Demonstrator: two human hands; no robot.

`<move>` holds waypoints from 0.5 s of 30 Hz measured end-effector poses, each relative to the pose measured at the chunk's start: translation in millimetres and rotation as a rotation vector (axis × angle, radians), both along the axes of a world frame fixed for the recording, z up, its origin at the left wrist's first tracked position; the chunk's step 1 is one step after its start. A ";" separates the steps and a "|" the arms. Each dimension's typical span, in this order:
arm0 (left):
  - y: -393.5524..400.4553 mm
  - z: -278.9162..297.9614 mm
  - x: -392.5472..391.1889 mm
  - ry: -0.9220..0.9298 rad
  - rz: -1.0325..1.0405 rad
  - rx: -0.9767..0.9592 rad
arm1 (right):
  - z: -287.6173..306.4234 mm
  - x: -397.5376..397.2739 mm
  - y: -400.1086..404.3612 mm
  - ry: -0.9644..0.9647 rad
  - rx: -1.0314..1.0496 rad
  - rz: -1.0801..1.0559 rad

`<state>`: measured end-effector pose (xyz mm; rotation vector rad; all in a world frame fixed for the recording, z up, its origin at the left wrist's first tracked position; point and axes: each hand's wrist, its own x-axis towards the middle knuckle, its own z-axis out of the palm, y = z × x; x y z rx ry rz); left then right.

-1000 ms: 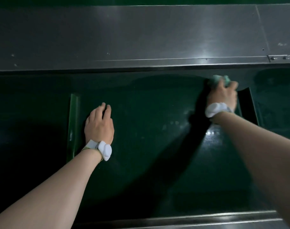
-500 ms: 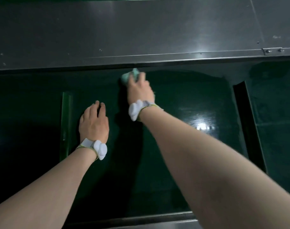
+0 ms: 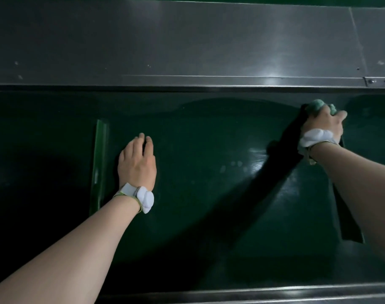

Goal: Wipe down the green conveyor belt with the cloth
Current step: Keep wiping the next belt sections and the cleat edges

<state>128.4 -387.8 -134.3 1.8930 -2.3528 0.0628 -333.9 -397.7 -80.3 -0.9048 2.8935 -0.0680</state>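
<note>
The dark green conveyor belt (image 3: 209, 194) runs left to right across the view, glossy and streaked where it is wet. My right hand (image 3: 323, 123) presses a bunched pale green cloth (image 3: 317, 106) onto the belt at its far right, close to the back rail. Most of the cloth is hidden under the fingers. My left hand (image 3: 137, 163) lies flat on the belt at the left, palm down with fingers together and nothing in it. Both wrists carry white bands.
A grey metal side panel (image 3: 187, 44) borders the belt's far edge, and a metal rail (image 3: 252, 296) borders the near edge. A raised green cleat (image 3: 98, 165) crosses the belt just left of my left hand; another cleat (image 3: 349, 227) crosses under my right forearm.
My right hand swept the cloth from the belt's far right to the middle near my left hand, and has now swept it back to the far right. My left hand stayed put.
</note>
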 end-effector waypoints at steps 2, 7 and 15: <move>-1.2 1.6 0.1 0.012 0.000 -0.002 | -4.5 26.3 -13.8 -0.008 -0.032 -0.017; 1.2 6.7 -1.6 0.014 -0.012 0.076 | -13.3 150.8 -46.6 -0.037 -0.135 0.248; -18.5 46.0 22.2 0.254 0.209 0.254 | -21.5 385.4 -82.6 -0.387 -0.083 0.842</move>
